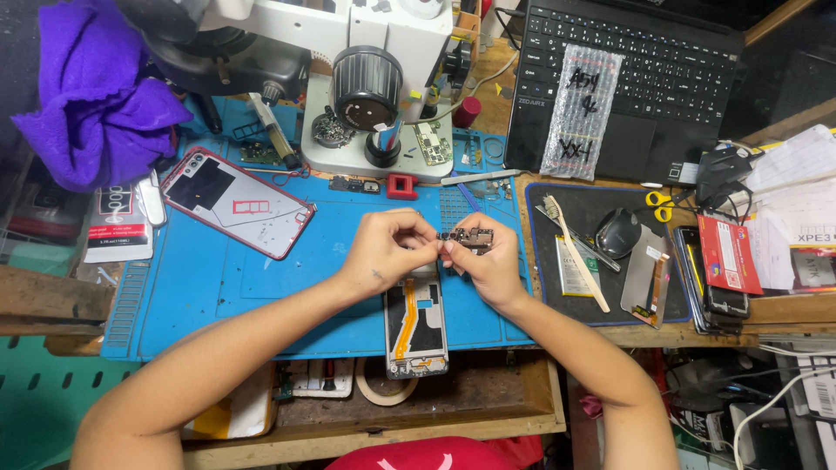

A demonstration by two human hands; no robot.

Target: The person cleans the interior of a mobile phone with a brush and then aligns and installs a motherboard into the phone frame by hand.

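Both hands meet over the middle of the blue rubber work mat (pixel 226 278) on the wooden worktop (pixel 488 418). The left hand (pixel 383 248) and the right hand (pixel 488 261) pinch a small dark circuit board with gold contacts (pixel 470 237) between fingertips, holding it just above the mat.

Directly under the wrists lies one opened phone frame with an orange flex cable (pixel 416 326), overhanging the near edge of the mat. A second phone shell, red-rimmed with a pale back (pixel 237 203), lies to the left, well apart. Behind the hands stands a white microscope base with a black round lens (pixel 370 87), with a small red block (pixel 401 185) just before it.

To the right, a black pad (pixel 601 313) carries one pale toothbrush (pixel 575 252), one black mouse (pixel 618 232) and yellow-handled scissors (pixel 659 202). A black laptop (pixel 644 61) bears one bubble-wrap bag (pixel 582 109). A purple cloth (pixel 91 96) sits at far left.

Bare mat lies open left of the hands; the right side is crowded.
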